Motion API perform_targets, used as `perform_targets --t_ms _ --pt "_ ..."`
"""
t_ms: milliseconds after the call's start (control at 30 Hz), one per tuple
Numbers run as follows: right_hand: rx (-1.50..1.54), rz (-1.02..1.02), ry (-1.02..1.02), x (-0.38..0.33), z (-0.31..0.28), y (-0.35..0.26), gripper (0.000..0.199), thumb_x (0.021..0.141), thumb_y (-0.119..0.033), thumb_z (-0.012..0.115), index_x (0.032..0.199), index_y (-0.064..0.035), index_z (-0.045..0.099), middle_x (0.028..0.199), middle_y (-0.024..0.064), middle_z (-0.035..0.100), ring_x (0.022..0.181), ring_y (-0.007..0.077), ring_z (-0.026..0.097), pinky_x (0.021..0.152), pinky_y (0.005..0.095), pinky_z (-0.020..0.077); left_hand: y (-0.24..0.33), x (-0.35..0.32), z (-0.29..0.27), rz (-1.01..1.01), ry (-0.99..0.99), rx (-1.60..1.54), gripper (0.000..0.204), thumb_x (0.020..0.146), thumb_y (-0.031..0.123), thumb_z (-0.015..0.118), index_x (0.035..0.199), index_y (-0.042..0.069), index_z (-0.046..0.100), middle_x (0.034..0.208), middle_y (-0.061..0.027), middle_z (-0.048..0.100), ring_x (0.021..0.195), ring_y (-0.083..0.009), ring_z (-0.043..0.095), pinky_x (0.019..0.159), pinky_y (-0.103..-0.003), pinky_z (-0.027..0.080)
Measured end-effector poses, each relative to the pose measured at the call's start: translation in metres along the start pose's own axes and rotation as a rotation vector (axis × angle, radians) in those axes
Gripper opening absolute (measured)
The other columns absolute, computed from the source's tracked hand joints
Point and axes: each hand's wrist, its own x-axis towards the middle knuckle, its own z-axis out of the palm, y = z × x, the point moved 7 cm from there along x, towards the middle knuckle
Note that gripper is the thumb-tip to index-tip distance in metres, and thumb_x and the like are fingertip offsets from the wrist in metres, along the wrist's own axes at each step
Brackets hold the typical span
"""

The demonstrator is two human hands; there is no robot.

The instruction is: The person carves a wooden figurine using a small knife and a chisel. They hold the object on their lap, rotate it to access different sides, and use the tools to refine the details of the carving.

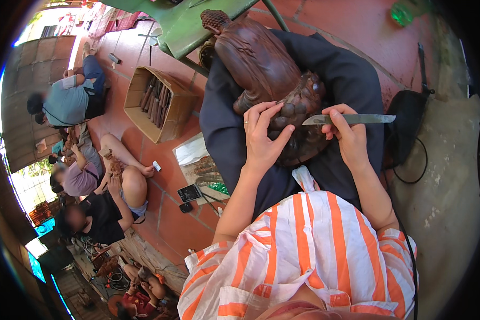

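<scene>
A dark brown carved wooden statue (258, 56) lies across my lap, its knobbly-haired head pointing away from me. Its rounded, bumpy base (298, 114) is the part nearest my body. On that base rests my left hand (264, 130), fingers spread and thumb apart, a ring on one finger. Between the thumb and fingers of my right hand (345, 130) is a flat metal carving knife (368, 119). The knife lies crosswise above the base, one pointed end toward my left hand. Whether its tip touches the wood I cannot tell.
A cardboard box (173, 117) of wooden-handled tools stands at left, near a phone (189, 192) on the tiled floor. Beyond the statue is a green stool (197, 29). A black bag (408, 120) with a cable lies at right. Several people sit working at far left.
</scene>
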Motion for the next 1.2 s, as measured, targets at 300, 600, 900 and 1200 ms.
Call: perform_targets --t_ms 300,600,900,1200 --pt "-0.012 -0.003 -0.023 0.0002 -0.0008 0.0017 0.023 0.098 -0.021 0.049 0.098 -0.001 0.061 0.072 0.0029 0.062 0.062 0.005 0.057 0.056 0.0186 0.0432 -0.0001 -0.0004 -0.001 0.008 -0.028 -0.014 0.046 0.068 0.005 0.074 0.112 0.005 0.061 0.113 -0.0087 0.058 0.108 -0.0258 0.048 0.095 -0.035 0.038" --pt "0.024 0.003 0.013 -0.0002 -0.0014 0.002 0.028 0.099 -0.024 0.046 0.093 -0.0013 0.062 0.071 0.0032 0.063 0.06 0.0055 0.057 0.056 0.0186 0.0435 -0.0018 -0.0016 0.0005 0.005 0.02 0.009 0.048 0.066 0.007 0.077 0.112 0.005 0.061 0.112 -0.009 0.057 0.108 -0.0257 0.048 0.094 -0.035 0.038" --pt "-0.037 -0.005 0.009 0.0017 -0.0001 0.004 0.029 0.099 -0.025 0.046 0.092 -0.002 0.062 0.071 0.0036 0.064 0.061 0.0054 0.058 0.056 0.0189 0.0447 -0.0038 -0.0025 -0.0002 -0.033 -0.039 -0.032 0.053 0.064 0.004 0.077 0.115 0.006 0.061 0.115 -0.0082 0.056 0.11 -0.0251 0.047 0.096 -0.035 0.038" --pt "-0.199 0.003 -0.122 -0.0011 0.0024 -0.0006 0.043 0.1 -0.03 0.04 0.068 -0.0042 0.054 0.06 0.0012 0.054 0.055 0.0079 0.05 0.053 0.0221 0.0391 0.0003 -0.0006 -0.0042 -0.015 -0.085 -0.03 0.049 0.068 0.001 0.072 0.116 0.004 0.061 0.117 -0.0089 0.055 0.114 -0.0246 0.047 0.099 -0.034 0.037"
